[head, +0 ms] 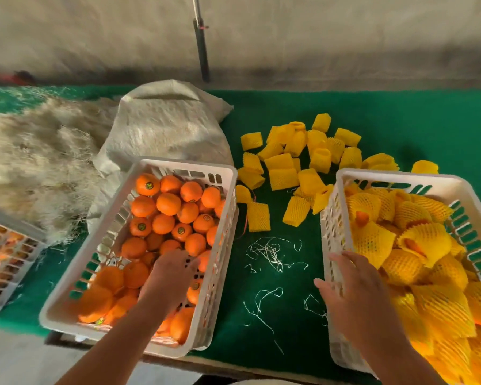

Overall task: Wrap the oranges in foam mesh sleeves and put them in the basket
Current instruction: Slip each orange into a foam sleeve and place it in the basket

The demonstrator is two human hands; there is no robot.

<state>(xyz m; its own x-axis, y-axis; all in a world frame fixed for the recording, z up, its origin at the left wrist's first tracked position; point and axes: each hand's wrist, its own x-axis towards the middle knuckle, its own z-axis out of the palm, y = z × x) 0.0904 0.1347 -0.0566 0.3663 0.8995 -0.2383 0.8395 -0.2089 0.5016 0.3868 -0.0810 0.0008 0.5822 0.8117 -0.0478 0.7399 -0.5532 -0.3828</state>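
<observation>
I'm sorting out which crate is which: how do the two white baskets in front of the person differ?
The left basket holds bare oranges, some showing stickers; the right basket holds oranges wrapped in yellow foam mesh sleeves. The left hand reaches down into the left basket among the fruit, while the right hand hovers with spread fingers over the right basket's near-left wall. Both are white slotted plastic crates on the green cloth.
</observation>
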